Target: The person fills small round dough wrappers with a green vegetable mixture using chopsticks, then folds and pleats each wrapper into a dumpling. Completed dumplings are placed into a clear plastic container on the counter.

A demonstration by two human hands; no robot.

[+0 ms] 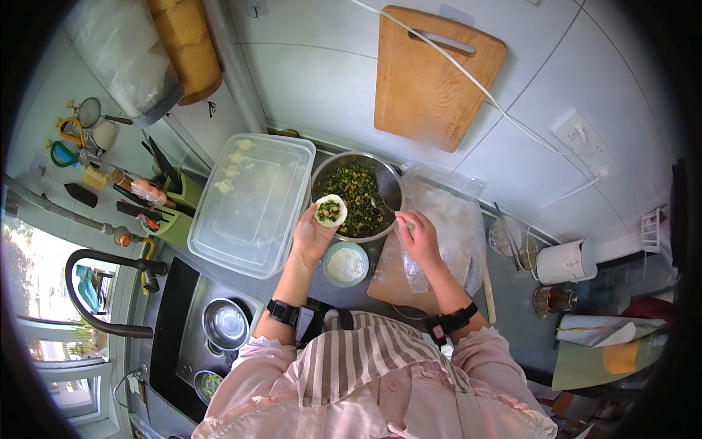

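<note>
On the fingers of my left hand [311, 237] rests a round white dough wrapper [331, 204] with a mound of chopped green and yellow filling [329, 212] on it. My right hand [418, 236] grips the handle of a metal spoon [378, 201], whose bowl sits at the filling inside a steel mixing bowl [396, 181]. Both hands are at the near side of that bowl. Below them, between my forearms, stands a small bowl [327, 270] of white powder.
A lidded plastic container [252, 219] with pale pieces under its lid stands left. Right of the mixing bowl, plastic sheeting [444, 214] covers part of a wooden board [386, 280], with a rolling pin [488, 296] beside it. Farther out are a sink [192, 318] and a glass mug [554, 300].
</note>
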